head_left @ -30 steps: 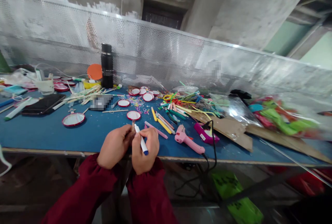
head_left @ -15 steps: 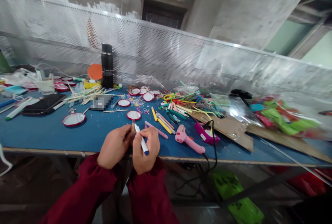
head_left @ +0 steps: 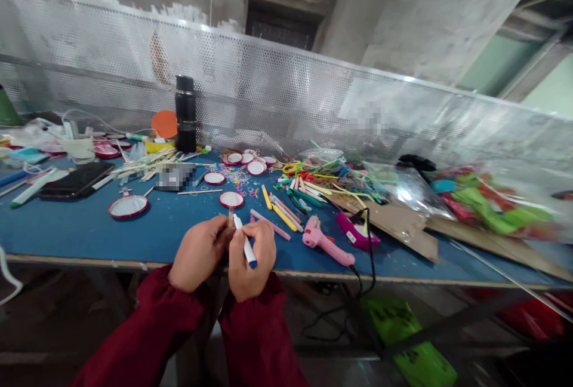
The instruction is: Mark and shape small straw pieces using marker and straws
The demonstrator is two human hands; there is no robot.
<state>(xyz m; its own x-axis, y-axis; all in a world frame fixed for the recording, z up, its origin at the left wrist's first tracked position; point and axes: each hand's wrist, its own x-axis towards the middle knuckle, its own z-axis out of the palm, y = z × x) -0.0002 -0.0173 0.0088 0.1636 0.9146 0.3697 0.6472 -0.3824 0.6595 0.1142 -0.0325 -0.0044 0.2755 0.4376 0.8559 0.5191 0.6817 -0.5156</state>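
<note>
Over the table's front edge my right hand [head_left: 253, 261] is closed round a white marker [head_left: 246, 246] with a blue end, its other end pointing up and away from me. Beside it, my left hand [head_left: 200, 251] pinches a small, flat, brownish strip [head_left: 231, 215], mostly hidden by the fingers. The two hands are close together, with the marker's far end near the strip; whether they touch I cannot tell. Just beyond lies a round white lid with a red rim [head_left: 231, 199]. To the right of my hands rests a pink stick-shaped pen [head_left: 270, 224].
A pink glue gun [head_left: 326, 242] with a black cord and a purple box [head_left: 357, 232] lie to the right. Several markers [head_left: 283, 217] and pipe cleaners [head_left: 340, 179] spread behind. A black bottle [head_left: 185, 113] stands at the back; a black phone [head_left: 77, 180] lies left. Cardboard [head_left: 389, 223] sits right.
The brownish strip shows slightly more above my left fingers. Otherwise both hands and the marker stay nearly in place.
</note>
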